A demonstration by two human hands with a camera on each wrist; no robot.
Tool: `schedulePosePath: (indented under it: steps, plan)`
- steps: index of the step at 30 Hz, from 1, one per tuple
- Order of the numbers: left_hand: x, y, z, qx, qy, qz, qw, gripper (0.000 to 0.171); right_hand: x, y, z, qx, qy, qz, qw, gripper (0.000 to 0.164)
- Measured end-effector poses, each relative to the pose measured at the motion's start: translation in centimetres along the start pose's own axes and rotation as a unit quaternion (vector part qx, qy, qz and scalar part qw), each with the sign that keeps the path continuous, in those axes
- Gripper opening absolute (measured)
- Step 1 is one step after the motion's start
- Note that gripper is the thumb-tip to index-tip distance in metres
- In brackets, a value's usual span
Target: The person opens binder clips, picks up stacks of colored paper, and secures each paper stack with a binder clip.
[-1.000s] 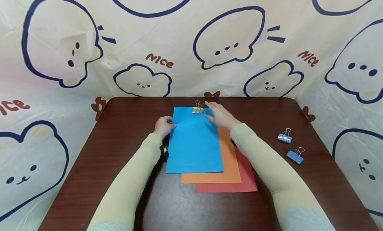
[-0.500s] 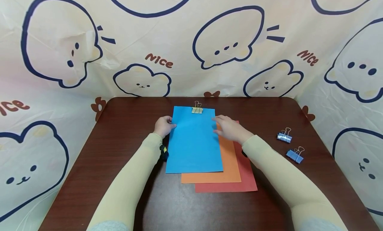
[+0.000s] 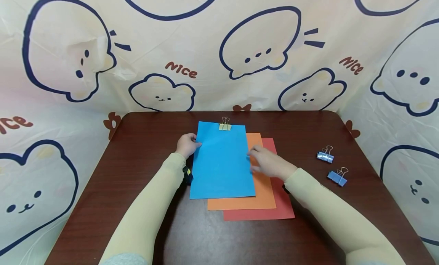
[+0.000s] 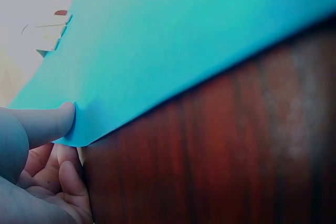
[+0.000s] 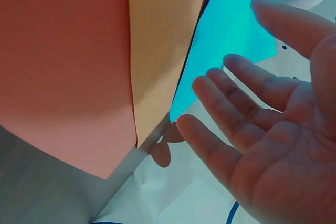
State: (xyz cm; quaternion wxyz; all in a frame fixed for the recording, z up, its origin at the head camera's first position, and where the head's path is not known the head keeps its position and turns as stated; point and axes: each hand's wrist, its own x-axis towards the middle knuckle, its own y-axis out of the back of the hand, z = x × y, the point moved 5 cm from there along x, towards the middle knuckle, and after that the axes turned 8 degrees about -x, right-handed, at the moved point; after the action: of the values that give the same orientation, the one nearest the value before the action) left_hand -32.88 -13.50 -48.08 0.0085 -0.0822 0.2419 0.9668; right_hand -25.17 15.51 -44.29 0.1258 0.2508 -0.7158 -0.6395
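A blue sheet of paper (image 3: pixel 223 162) lies on top, with a pale yellow binder clip (image 3: pixel 225 126) on its far edge. My left hand (image 3: pixel 186 145) pinches the sheet's left edge; in the left wrist view the thumb (image 4: pixel 52 124) is above the paper and the fingers are below. Under the blue sheet, shifted rightward and nearer, are an orange sheet (image 3: pixel 264 188) and a red sheet (image 3: pixel 282 196). By the blue sheet's right edge, my right hand (image 3: pixel 271 162) hovers over the orange sheet. Its fingers (image 5: pixel 215 156) are spread and relaxed in the right wrist view, holding nothing.
Two blue binder clips (image 3: pixel 325 156) lie on the right part of the dark wooden table (image 3: pixel 144 143), handles pointing away. A pale curtain (image 3: pixel 205 40) with cartoon outlines hangs behind the table and along both sides.
My right hand has moved from beside the yellow binder clip at the top, down along the blue sheet's right edge and rightward. The left hand keeps its place on the left edge.
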Motion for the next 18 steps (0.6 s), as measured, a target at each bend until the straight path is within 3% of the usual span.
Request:
schedulePosePath:
  steps: [10, 18]
  plan:
    - [0.1, -0.1, 0.0, 0.001, 0.006, -0.001, 1.0000, 0.028, -1.6, -1.6, -0.6, 0.007, 0.000, -0.032, 0.999, 0.062]
    - [-0.1, -0.1, 0.1, 0.005, 0.012, -0.003, 0.9999, 0.030, -2.2, -2.1, -0.9, -0.006, 0.011, -0.025, 1.000, 0.061]
